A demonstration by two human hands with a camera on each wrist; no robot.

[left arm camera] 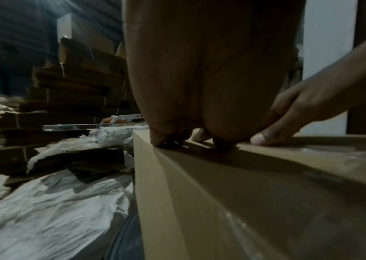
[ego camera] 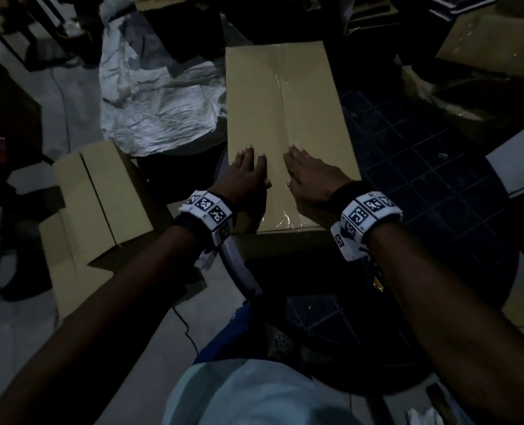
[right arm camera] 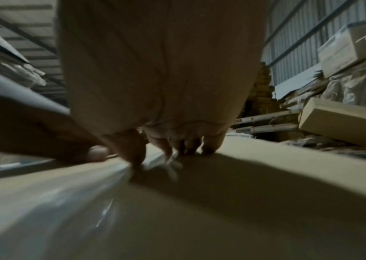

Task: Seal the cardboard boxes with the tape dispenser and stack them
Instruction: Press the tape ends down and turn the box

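From the head view, a long cardboard box [ego camera: 288, 130] lies straight ahead of the person, its long axis running away from them, with a strip of clear tape [ego camera: 280, 87] glinting down the middle seam. Both hands lie flat on the near end of its top: the left hand [ego camera: 246, 176] on the left of the seam, the right hand [ego camera: 311, 176] on the right, fingers stretched forward and holding nothing. They are about equally near the seam, so either could smooth the tape away from the body. Another box [ego camera: 101, 194] sits on the floor to the left, its top seam looking untaped. I see no tape dispenser here; the room is dim, and the dark table [ego camera: 432, 167] under the box is hard to make out.

The left wrist view shows the left hand's fingertips [left arm camera: 158, 140] pressing the box top [left arm camera: 266, 184] near its left edge, with the right hand's fingers [left arm camera: 258, 139] touching the surface just beside them. Crumpled white sheeting [left arm camera: 50, 211] lies below the box, stacked flat cardboard [left arm camera: 70, 98] beyond. A pale bar-like object behind is too blurred to name.

The right wrist view has the right hand's fingertips [right arm camera: 184, 149] on the cardboard at the edge of the shiny tape [right arm camera: 66, 193], which stretches toward the camera. The far end of the box is hidden behind the palm, so whether the tape is pressed down there I cannot tell.
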